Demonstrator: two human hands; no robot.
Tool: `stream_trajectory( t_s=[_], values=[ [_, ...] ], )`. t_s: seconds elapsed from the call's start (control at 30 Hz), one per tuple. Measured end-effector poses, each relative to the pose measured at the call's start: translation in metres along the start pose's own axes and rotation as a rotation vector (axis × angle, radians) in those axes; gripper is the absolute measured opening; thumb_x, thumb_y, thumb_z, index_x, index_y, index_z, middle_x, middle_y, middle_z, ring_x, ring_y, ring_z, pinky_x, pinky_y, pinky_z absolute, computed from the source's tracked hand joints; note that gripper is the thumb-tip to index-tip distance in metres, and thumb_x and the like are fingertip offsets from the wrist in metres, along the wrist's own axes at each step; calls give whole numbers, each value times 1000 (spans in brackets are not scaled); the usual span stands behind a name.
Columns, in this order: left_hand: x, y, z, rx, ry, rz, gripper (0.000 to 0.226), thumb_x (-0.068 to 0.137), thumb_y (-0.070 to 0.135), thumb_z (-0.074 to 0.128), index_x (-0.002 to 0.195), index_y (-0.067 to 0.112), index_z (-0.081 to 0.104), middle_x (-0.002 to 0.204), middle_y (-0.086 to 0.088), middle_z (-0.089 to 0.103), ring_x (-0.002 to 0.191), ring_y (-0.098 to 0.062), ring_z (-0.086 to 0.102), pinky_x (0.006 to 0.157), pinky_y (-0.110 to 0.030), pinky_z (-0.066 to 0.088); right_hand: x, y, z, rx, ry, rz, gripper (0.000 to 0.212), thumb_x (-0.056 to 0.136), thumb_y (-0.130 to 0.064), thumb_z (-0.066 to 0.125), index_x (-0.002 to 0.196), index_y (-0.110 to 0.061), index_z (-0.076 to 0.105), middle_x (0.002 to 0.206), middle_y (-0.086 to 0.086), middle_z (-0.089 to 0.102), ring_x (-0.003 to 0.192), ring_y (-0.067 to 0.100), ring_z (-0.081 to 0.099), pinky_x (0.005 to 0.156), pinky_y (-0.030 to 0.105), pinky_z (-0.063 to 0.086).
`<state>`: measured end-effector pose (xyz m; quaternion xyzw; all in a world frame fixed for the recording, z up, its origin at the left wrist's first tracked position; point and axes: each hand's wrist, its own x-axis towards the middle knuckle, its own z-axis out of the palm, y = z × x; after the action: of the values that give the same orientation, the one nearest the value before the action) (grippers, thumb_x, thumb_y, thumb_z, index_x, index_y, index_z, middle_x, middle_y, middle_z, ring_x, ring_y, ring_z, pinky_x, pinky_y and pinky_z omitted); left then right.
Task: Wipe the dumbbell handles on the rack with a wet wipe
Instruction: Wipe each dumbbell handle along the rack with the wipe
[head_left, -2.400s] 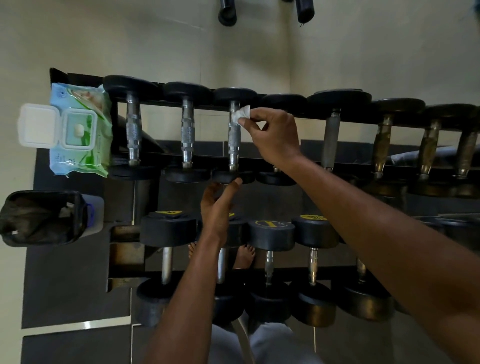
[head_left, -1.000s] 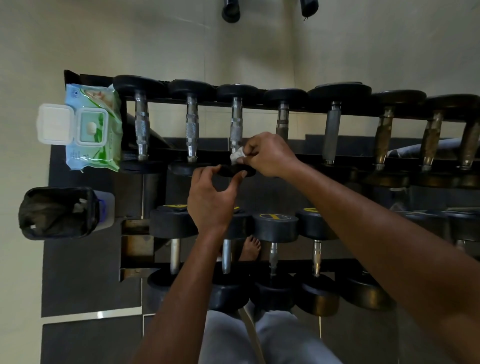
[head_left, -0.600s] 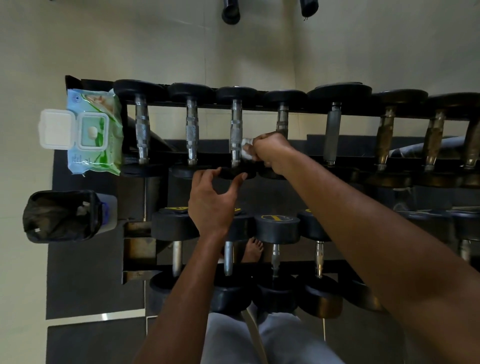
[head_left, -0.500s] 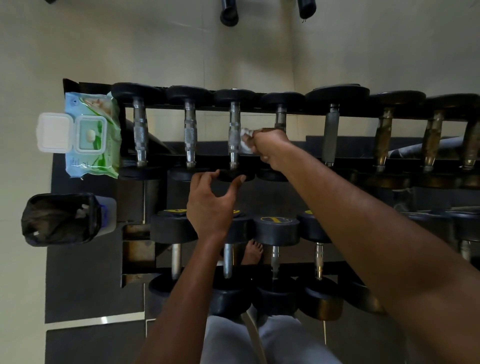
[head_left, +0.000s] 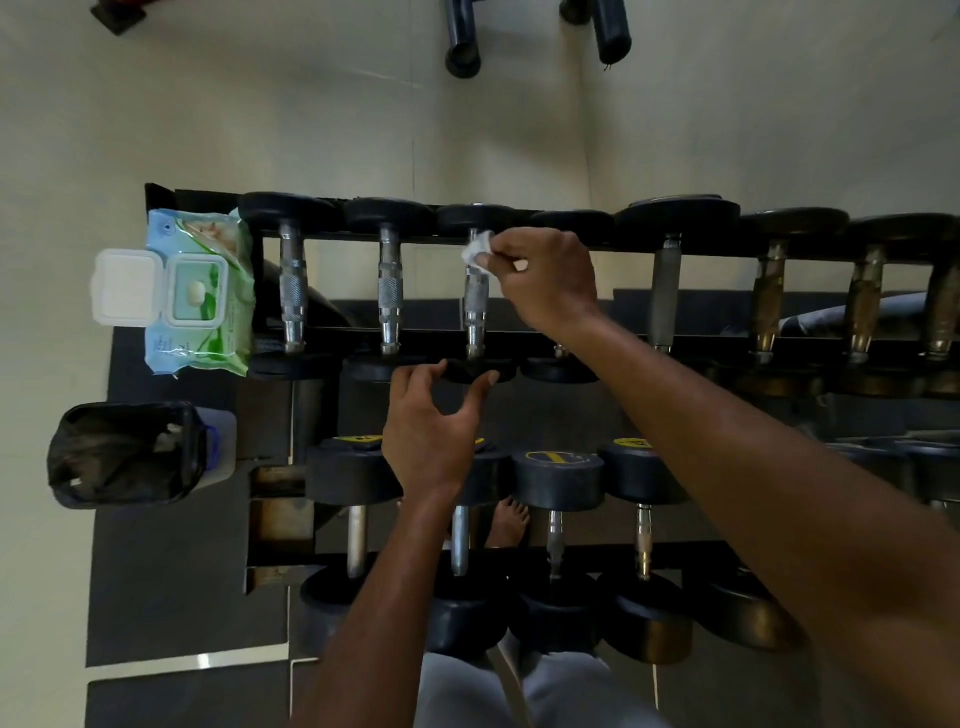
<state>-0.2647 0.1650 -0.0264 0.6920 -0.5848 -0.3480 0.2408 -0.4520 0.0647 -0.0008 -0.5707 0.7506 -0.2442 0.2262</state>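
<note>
We see our right hand (head_left: 545, 280) pinching the wet wipe (head_left: 477, 253) against the third dumbbell handle (head_left: 475, 301); our left hand (head_left: 431, 431) grips its near head (head_left: 480, 370); wipes pack (head_left: 200, 293) and bin (head_left: 124, 454) sit left.

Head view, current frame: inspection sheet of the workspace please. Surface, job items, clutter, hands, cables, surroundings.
Surface: black two-tier metal dumbbell rack; dumbbells fill both tiers.
Job's things: small white wet wipe pressed to the far end of the third knurled chrome handle from the left on the upper tier. Blue-green wet wipe pack, white lid flipped open, sits at the rack's left end.
Clutter: bin lined with a black bag, on the floor left of the rack.
Hands: right hand pinches the wipe; left hand holds the near head of the same dumbbell.
Cables: nothing seen.
Surroundings: pale tiled floor, dark mats, bare foot showing through the rack.
</note>
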Motion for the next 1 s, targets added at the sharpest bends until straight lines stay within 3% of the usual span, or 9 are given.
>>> stream_trajectory(
  t_s=[0.1,0.2,0.3,0.4,0.5,0.67,0.8,1.0],
  values=[
    [-1,-1,0,-4,1,-5,61,82,73,78,118,25,71,120,15,59,98,7,52,65,-20,41,17,-12,-6,-335,27,-351,18,104,-27,63,95,-26,78,68,-7,67,57,15,60,59,29,46],
    [-1,0,0,-11,9,-12,60,82,73,78,118,26,72,120,15,59,100,4,56,66,-20,41,30,-20,-13,-597,-52,-525,20,102,-18,61,101,-30,77,68,-4,68,55,26,64,57,31,43],
    [-1,-1,1,-19,19,-10,60,81,73,79,118,26,72,120,14,60,103,0,60,69,-25,48,28,-25,-19,-691,-149,-523,30,102,-13,58,116,-34,75,83,-5,76,68,30,71,62,32,37],
    [-2,-2,1,-15,23,-6,61,81,74,79,118,26,72,120,14,61,104,-2,60,69,-27,49,28,-37,-20,-713,-245,-484,31,107,-17,55,125,-35,72,92,-3,76,76,26,70,68,33,40],
    [0,-3,-1,-4,25,-15,63,80,76,78,119,26,74,120,14,63,105,-2,60,69,-25,44,35,-48,-14,-690,-317,-451,22,106,-24,59,117,-31,77,97,-5,74,78,17,56,74,31,37],
    [-1,-5,0,-45,52,-33,65,78,75,81,119,26,67,117,13,67,104,-5,63,76,-29,51,37,-53,4,-689,-434,-321,14,100,-28,68,106,-30,80,100,-8,78,89,20,70,80,33,56],
    [-3,-1,-1,-77,58,-81,77,72,75,86,118,26,48,109,13,66,93,-8,63,69,-32,49,34,-53,21,-727,-622,-330,12,97,-38,72,102,-30,79,98,-8,77,86,17,70,73,31,55],
    [-3,1,0,-84,63,-101,83,69,72,89,118,24,41,109,16,67,89,-6,60,70,-30,42,35,-57,26,-757,-755,-367,19,90,-45,79,104,-33,79,104,-10,76,96,17,72,86,39,62]
  ],
)
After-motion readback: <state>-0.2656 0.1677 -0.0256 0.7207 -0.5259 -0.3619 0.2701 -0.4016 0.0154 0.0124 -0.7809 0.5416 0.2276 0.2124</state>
